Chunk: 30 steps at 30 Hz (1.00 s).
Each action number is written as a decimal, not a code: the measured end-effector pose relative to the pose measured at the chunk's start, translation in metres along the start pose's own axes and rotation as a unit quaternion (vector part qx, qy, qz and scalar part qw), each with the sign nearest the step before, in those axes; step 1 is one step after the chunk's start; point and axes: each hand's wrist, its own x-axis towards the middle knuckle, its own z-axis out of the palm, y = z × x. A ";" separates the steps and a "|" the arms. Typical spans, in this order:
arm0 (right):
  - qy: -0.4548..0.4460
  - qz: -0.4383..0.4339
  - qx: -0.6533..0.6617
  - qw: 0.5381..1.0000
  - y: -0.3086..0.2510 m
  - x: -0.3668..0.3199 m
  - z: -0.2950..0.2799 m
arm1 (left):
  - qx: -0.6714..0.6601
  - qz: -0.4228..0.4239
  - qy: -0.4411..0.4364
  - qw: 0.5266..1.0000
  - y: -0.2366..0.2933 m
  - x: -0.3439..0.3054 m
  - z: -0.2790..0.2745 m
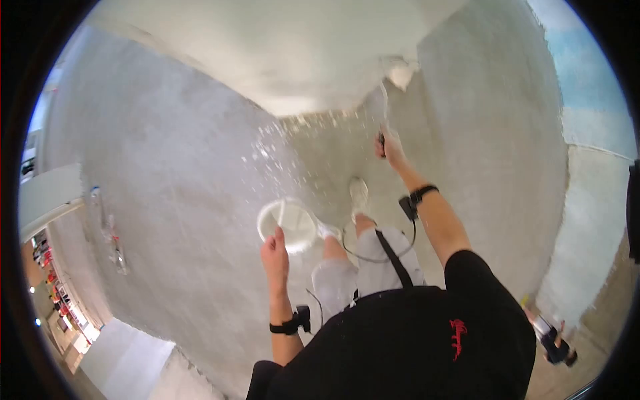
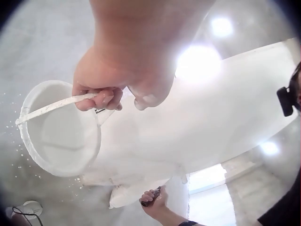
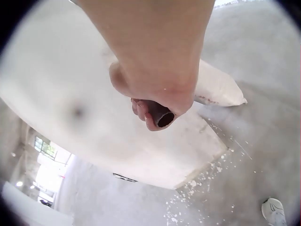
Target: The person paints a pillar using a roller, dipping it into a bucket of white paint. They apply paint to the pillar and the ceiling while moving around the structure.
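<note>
My left hand point(image 1: 275, 260) grips the pale, paint-crusted carrying handle point(image 2: 56, 107) of a white bucket point(image 1: 301, 235), fingers curled round it. In the left wrist view, whitish liquid shows inside the bucket, which hangs below the hand. My right hand point(image 1: 392, 147) is stretched forward, its fingers wrapped round the dark hollow handle point(image 3: 164, 117) of a paint roller. The roller's thin bent rod point(image 1: 385, 100) reaches from the hand toward the white wall point(image 1: 287, 60); its far end is indistinct. In the right wrist view, the hand hides the rest of the roller.
A white sack point(image 3: 218, 87) lies at the foot of the wall. White drips point(image 1: 273, 153) speckle the grey floor near the wall's corner. Clear bottles point(image 1: 110, 230) lie on the left. Another person point(image 1: 555, 343) is at the far right. A cable hangs by my legs.
</note>
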 end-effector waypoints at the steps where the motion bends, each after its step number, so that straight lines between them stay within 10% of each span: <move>1: 0.007 0.014 -0.013 1.000 0.018 0.012 -0.007 | 0.004 -0.003 -0.001 1.000 -0.007 0.002 0.005; 13: 0.085 0.134 0.014 0.987 0.072 0.041 -0.012 | -0.027 -0.087 -0.039 0.995 -0.045 0.021 0.027; 19: 0.068 -0.013 -0.071 0.995 0.063 0.025 -0.019 | -0.010 -0.065 -0.038 0.997 -0.061 0.022 0.019; 30: 0.167 0.119 -0.026 0.978 0.040 0.025 0.031 | -0.047 -0.087 -0.004 0.995 -0.059 0.018 0.010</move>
